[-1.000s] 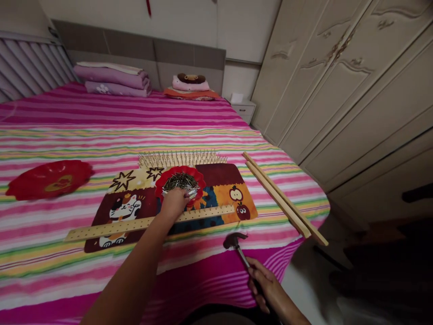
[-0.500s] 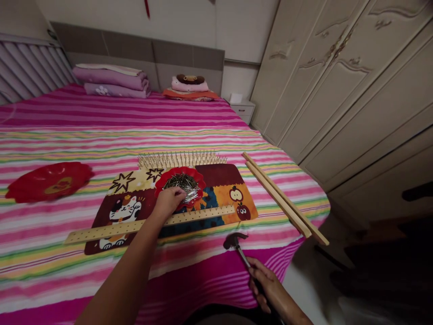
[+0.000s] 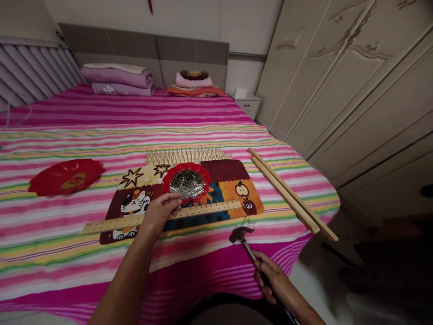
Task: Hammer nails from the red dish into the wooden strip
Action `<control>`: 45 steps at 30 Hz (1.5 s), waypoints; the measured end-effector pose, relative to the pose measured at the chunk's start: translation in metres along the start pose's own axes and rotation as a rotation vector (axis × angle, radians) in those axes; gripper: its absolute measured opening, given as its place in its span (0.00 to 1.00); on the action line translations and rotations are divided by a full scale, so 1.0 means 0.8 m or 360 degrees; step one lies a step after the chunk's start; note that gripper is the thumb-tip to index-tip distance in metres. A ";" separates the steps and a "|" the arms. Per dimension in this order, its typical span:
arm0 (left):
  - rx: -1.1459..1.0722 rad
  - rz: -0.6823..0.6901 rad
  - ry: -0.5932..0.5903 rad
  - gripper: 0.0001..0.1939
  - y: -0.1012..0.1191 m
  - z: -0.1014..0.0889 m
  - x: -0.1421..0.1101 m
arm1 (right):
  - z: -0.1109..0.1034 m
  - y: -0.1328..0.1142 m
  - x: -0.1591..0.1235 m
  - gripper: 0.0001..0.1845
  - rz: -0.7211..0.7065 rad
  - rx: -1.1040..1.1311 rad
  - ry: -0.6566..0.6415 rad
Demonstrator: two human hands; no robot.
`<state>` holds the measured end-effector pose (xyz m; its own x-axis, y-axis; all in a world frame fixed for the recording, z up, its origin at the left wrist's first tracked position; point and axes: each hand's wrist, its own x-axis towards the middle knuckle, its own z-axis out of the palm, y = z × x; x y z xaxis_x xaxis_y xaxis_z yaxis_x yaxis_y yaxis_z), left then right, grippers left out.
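My left hand point(image 3: 160, 212) is closed in a pinch over a perforated wooden strip point(image 3: 117, 225), at the near rim of a red scalloped bowl point(image 3: 166, 183). Whatever its fingertips hold is too small to make out. Loose metal nails point(image 3: 189, 180) fill the bowl. Several nails stand upright along the strip's right part, while its left part shows bare holes. Lower right, my right hand point(image 3: 274, 277) grips a claw hammer point(image 3: 248, 248) by its dark handle, the head above the bedspread. Strip and bowl rest on a patterned mat point(image 3: 233, 171).
Behind the bowl lie wooden strips studded with upright nails point(image 3: 189, 155). Two bare wooden bars point(image 3: 287, 194) lie at the right by the bed's edge. A red dish point(image 3: 66, 177) sits at left. Folded bedding point(image 3: 118, 81) is at the headboard; a wardrobe point(image 3: 338, 90) stands right.
My left hand has drawn back from the nails in the bowl to above the strip, fingers still pinched. My right hand keeps hold of the hammer. The whole view has shifted slightly.
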<state>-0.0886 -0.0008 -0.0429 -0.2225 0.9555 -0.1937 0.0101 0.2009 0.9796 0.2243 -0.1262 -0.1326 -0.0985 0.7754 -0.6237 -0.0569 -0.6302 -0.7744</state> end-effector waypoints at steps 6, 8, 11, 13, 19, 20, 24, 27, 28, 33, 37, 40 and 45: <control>0.0146 -0.0043 0.0085 0.19 -0.026 -0.004 -0.010 | 0.000 -0.002 -0.001 0.28 0.0001 -0.0036 0.0001; 0.0244 -0.0031 0.0118 0.19 -0.029 -0.002 -0.012 | 0.000 -0.003 -0.001 0.28 0.0003 -0.0031 -0.0005; 0.0361 -0.0001 0.0149 0.17 -0.030 0.001 -0.014 | 0.001 -0.004 -0.003 0.27 -0.0004 -0.0028 0.0005; 0.0436 0.0057 0.0151 0.16 -0.032 0.004 -0.015 | 0.001 -0.004 -0.003 0.27 -0.0019 -0.0024 0.0008; 0.0529 0.0197 0.0186 0.13 -0.039 0.009 -0.016 | 0.000 -0.005 -0.004 0.26 0.0000 -0.0002 -0.0012; 0.0570 0.0199 0.0196 0.12 -0.039 0.010 -0.017 | 0.000 -0.005 -0.004 0.26 0.0000 -0.0002 -0.0012; 0.0752 0.0192 0.0199 0.10 -0.037 0.013 -0.019 | 0.000 -0.003 -0.002 0.27 0.0005 -0.0026 0.0003; 0.0878 0.0264 0.0208 0.09 -0.039 0.015 -0.020 | 0.005 -0.002 -0.006 0.30 -0.0012 -0.0088 0.0042; 0.0911 0.0311 0.0211 0.09 -0.041 0.015 -0.019 | 0.009 -0.003 -0.009 0.31 -0.0021 -0.0124 0.0037; 0.0996 0.0438 0.0196 0.08 -0.049 0.016 -0.018 | 0.048 -0.044 -0.033 0.32 -0.0077 -0.0248 -0.0145; 0.1047 0.0486 0.0217 0.08 -0.052 0.017 -0.020 | 0.093 -0.106 -0.038 0.25 -0.0529 -0.0459 -0.0307; 0.1099 0.0505 0.0214 0.08 -0.053 0.017 -0.020 | 0.124 -0.147 -0.028 0.21 -0.0945 -0.0758 -0.0329; 0.1270 0.0468 0.0231 0.07 -0.055 0.017 -0.019 | 0.155 -0.171 -0.011 0.20 -0.1046 -0.1109 -0.0379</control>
<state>-0.0728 -0.0210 -0.0838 -0.2249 0.9665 0.1240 0.7567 0.0931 0.6471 0.1101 -0.0518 -0.0078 -0.4585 0.8861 -0.0682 0.4184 0.1476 -0.8962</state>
